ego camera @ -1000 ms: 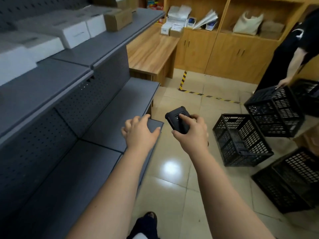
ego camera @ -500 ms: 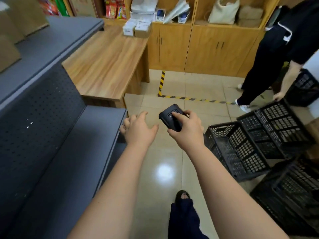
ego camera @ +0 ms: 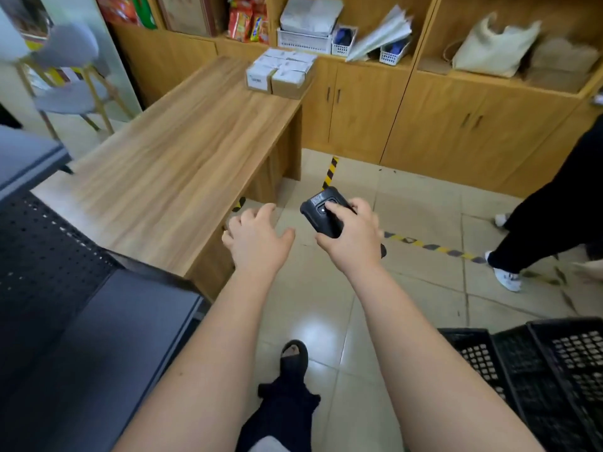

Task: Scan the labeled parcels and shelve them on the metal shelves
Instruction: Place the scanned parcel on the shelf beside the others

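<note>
My right hand point(ego camera: 354, 238) grips a black handheld scanner point(ego camera: 321, 210), thumb on its top button, held out over the tiled floor. My left hand point(ego camera: 256, 238) hovers beside it with relaxed fingers and holds nothing. Several small labeled parcels point(ego camera: 280, 71), white and brown boxes, stand stacked at the far end of a wooden table point(ego camera: 173, 168). The grey metal shelves point(ego camera: 98, 347) with perforated back panels fill the lower left.
Black plastic crates point(ego camera: 538, 380) sit on the floor at the lower right. A person in black point(ego camera: 554, 203) walks at the right edge. Wooden cabinets point(ego camera: 424, 115) with bags, baskets and papers line the back wall. Yellow-black tape point(ego camera: 424, 244) marks the floor.
My view has swung right and forward, away from the shelves toward the wooden table and its parcels. Both hands keep their pose, the scanner still in my right hand. The crates have slid to the lower right.
</note>
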